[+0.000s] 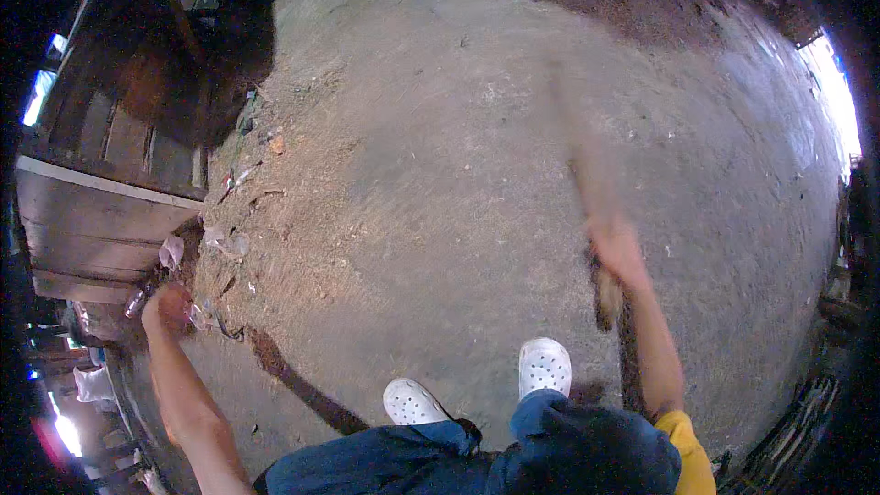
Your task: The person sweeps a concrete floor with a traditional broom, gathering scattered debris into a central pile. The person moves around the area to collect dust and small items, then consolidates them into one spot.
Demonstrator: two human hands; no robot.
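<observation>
My right hand (617,251) is closed around a long, thin brown stick-like tool (583,161). Motion blur smears its far part, so its exact kind is unclear. A short pale end (608,299) sticks out below the fist, above the concrete floor (467,185). At the lower left my left hand (167,306) hangs with curled fingers, apart from the right. Clear plastic scraps (199,316) appear beside it; whether the fingers grip anything cannot be made out. Light brown sawdust-like debris (302,234) covers the floor to the right of the left hand.
A wooden plank structure (103,227) stands at the left, with plastic litter (227,242) along its foot. A dark heap with rubbish (632,7) lies at the far right. Thin sticks (790,433) are piled at lower right. White clogs (545,366) are on my feet.
</observation>
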